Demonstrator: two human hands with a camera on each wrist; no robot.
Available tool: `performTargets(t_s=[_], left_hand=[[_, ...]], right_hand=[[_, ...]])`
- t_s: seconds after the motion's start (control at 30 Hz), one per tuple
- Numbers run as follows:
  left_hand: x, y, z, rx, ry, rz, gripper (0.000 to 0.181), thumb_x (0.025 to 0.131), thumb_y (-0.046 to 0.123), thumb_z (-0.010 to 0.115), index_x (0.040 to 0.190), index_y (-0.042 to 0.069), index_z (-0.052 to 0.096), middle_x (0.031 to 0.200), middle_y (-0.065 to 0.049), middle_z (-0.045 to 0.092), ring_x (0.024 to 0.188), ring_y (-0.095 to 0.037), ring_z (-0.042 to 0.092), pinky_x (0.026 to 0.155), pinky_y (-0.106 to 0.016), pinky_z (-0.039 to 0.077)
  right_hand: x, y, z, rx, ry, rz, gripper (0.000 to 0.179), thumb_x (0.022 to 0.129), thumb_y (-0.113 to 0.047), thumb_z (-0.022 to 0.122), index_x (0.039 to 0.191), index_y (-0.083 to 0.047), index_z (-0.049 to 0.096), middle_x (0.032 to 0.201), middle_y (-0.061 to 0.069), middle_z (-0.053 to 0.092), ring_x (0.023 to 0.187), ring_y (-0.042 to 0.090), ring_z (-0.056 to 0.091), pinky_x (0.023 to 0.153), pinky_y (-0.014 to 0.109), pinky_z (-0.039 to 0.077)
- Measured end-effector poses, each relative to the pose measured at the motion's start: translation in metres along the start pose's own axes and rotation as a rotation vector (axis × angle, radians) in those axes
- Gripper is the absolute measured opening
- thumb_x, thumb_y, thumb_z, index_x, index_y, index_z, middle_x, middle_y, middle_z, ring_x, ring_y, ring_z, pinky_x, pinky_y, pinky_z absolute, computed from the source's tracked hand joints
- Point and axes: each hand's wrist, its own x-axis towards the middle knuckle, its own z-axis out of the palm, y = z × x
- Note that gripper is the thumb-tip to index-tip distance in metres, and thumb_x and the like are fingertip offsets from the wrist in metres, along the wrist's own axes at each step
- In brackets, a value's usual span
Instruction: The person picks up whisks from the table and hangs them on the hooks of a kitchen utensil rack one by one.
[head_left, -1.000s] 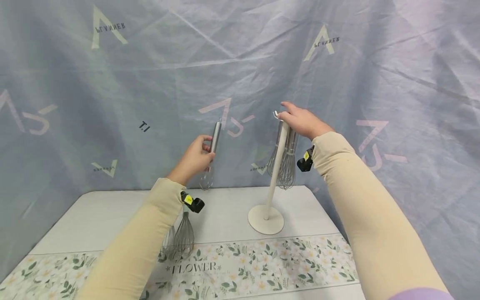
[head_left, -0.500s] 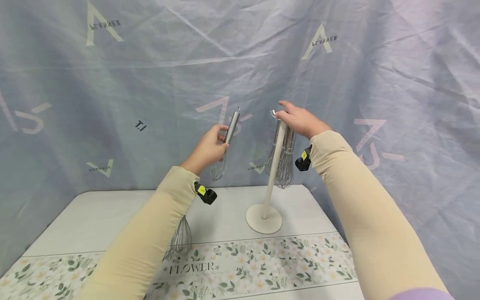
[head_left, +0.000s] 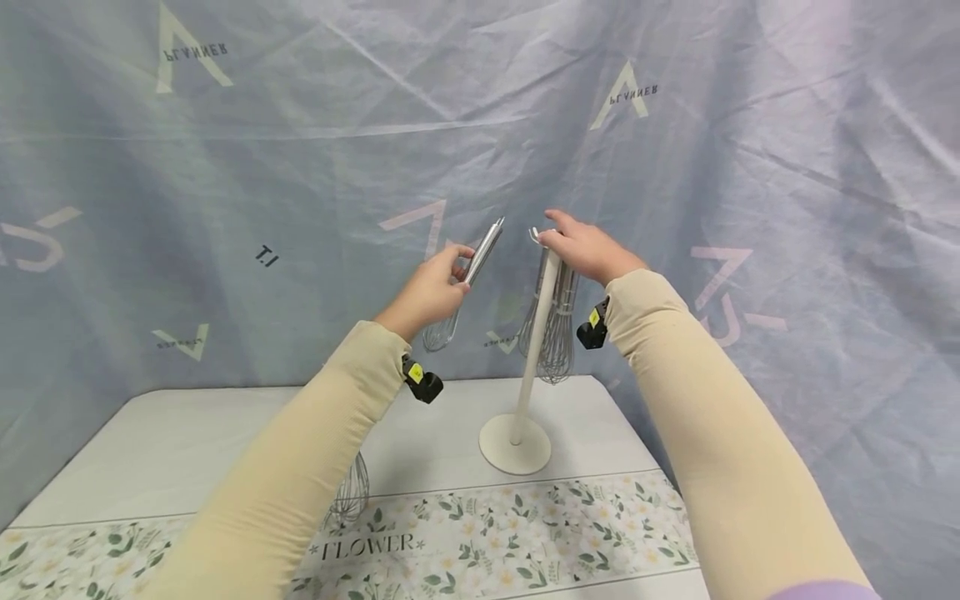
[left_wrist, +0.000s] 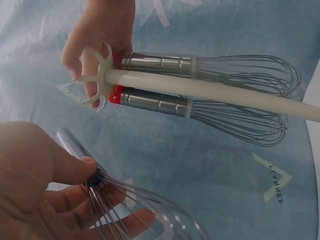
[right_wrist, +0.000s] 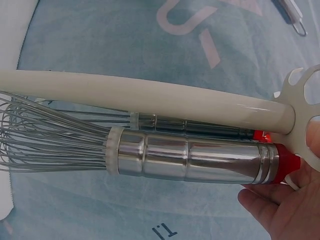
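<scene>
Held whisk [head_left: 483,252], one, steel: liable, in judgement, to pivot or slip, since your pinch sits at the neck and leaves the handle above it unsupported; its wires could then knock the pole. White stand [head_left: 533,346], one, on a round base [head_left: 493,450] upon the table [head_left: 187,433]: could tip if your weight at its top went sideways, the base being small for so tall a pole. Two red-ended whisks [left_wrist: 157,65] [left_wrist: 155,101], hanging one each side of the pole: might be jogged off the hook ring [right_wrist: 300,112] by your fingers, which lie close among the prongs. Left hand [head_left: 437,287], yours: thumb and fingers pinching the held whisk where handle meets wires, other fingers spread behind the wires. Whisk location: in the air, left of the stand and apart from it, handle slanting up toward the ring, end loop [right_wrist: 301,30] uppermost. Right hand [head_left: 587,247], yours: at the stand's top, touching the ring, one finger extended; whether it grips or merely rests, you cannot tell. Loose whisk [head_left: 352,496], on the table, partly hidden by your left sleeve [head_left: 300,450].
</scene>
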Motion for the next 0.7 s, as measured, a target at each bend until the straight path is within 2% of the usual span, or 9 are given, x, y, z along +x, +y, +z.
performTargets(t_s=[0.23, 0.47, 0.7], left_hand=[[0.004, 0.009, 0.005, 0.012, -0.023, 0.015, 0.050, 0.101, 0.002, 0.053, 0.148, 0.018, 0.044, 0.108, -0.009, 0.061, 0.079, -0.025, 0.056, 0.065, -0.035, 0.046], [0.007, 0.018, 0.009, 0.094, -0.027, 0.029, 0.049, 0.100, 0.001, 0.052, 0.146, 0.017, 0.048, 0.108, -0.011, 0.063, 0.082, -0.024, 0.057, 0.070, -0.034, 0.047], [0.009, 0.019, 0.015, 0.085, -0.052, -0.006, 0.047, 0.102, 0.004, 0.052, 0.146, 0.020, 0.050, 0.110, -0.008, 0.064, 0.080, -0.022, 0.058, 0.067, -0.033, 0.046]], right_hand=[[0.000, 0.000, 0.004, -0.006, 0.014, -0.013, 0.071, 0.104, -0.055, 0.032, 0.164, -0.024, 0.011, 0.166, 0.015, 0.024, 0.149, 0.038, 0.027, 0.117, 0.058, 0.027], [0.001, -0.001, 0.003, -0.014, 0.017, -0.004, 0.071, 0.105, -0.054, 0.032, 0.165, -0.023, 0.010, 0.166, 0.016, 0.022, 0.150, 0.039, 0.025, 0.117, 0.058, 0.025], [0.001, 0.000, 0.001, -0.019, 0.013, -0.002, 0.073, 0.104, -0.058, 0.031, 0.165, -0.024, 0.009, 0.165, 0.015, 0.025, 0.150, 0.037, 0.027, 0.117, 0.058, 0.027]])
